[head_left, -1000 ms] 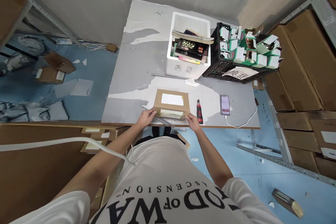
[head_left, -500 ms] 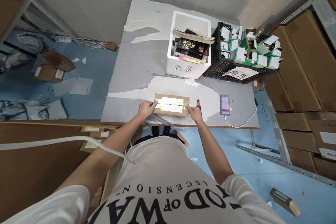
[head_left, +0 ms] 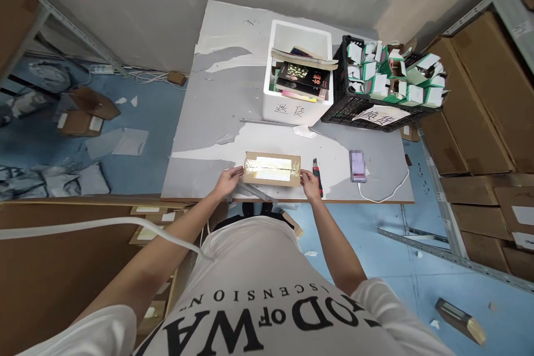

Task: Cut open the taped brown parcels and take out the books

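A long cardboard box (head_left: pixel 273 181) lies on the table in front of me, with a pale label and shiny clear tape along its top. My left hand (head_left: pixel 230 180) is at the box's left end, fingers stretched toward it, tips at or very near the edge. At the right end, my right hand (head_left: pixel 309 184) has its fingers extended against the side, partly hidden by the box. Neither hand is wrapped round the box. Just right of my right hand lies a red and black box cutter (head_left: pixel 317 178).
A phone (head_left: pixel 357 166) with a white cable lies on the right. Behind stand a white foam bin (head_left: pixel 292 112) of books and a black crate (head_left: pixel 340 105) of small green-white boxes. A grey strip (head_left: pixel 256 192) lies at the table's front edge. Cartons (head_left: pixel 479 94) fill the right shelf.
Both hands have moved off the taped top of the box, outward and slightly down to its two ends. The box cutter shows more fully. The box has barely moved.
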A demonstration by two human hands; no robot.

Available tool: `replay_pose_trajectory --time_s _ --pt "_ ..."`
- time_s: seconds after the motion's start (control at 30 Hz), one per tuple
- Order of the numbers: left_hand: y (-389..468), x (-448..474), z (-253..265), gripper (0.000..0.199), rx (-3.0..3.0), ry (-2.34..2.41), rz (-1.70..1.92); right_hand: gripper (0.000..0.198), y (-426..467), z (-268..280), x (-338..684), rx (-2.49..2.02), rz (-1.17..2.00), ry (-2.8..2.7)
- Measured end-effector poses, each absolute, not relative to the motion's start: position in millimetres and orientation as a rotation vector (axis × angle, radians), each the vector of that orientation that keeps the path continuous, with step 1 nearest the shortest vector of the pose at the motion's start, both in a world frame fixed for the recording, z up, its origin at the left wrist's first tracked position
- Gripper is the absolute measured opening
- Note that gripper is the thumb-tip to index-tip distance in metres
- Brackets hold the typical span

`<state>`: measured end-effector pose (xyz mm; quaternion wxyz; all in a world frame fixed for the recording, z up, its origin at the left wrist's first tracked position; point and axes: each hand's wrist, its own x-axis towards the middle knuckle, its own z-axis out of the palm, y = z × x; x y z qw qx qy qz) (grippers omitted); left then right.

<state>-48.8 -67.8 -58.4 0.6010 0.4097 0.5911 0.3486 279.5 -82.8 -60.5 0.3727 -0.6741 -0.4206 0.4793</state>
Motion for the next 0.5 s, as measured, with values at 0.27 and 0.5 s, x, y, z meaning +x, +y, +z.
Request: replay_pose_trajectory --time_s 0.27,0.5 --pt "-84 -47 -75 0.077 1.14 1.285 0.714 0.055 -111 -75 273 -1.613 1.457 -1.184" --pt "-71 -45 -43 0.06 1.385 1.515 0.61 0.032 -96 -46 272 -1.52 1.45 -1.22"
